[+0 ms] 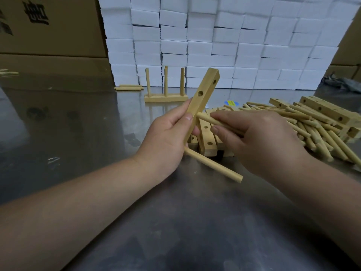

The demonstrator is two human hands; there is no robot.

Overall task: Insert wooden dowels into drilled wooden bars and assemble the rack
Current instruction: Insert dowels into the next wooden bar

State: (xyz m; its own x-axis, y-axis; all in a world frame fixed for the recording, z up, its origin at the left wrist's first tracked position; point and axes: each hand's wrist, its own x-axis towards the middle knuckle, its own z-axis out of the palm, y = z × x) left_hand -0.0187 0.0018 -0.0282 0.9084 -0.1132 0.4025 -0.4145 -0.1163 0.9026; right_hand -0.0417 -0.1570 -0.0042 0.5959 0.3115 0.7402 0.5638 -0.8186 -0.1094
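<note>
Currently the left hand [166,133] is gripping a drilled wooden bar [203,96] above the metal table [175,222]. Its thumb and fingers are curling round the lower half and tilting the top away to the right. One inserted dowel [214,166] is sticking out of the bar's bottom end, pointing down to the right. The right hand [259,139] is pinching a second dowel [207,117], whose tip is meeting the drilled face below two open holes; whether it is entering a hole I cannot tell. Spare bars [207,137] are lying beneath the hands, a heap of loose dowels [316,137] is lying to the right, and a finished bar with three upright dowels [166,97] is standing before stacked white boxes [214,45].
</note>
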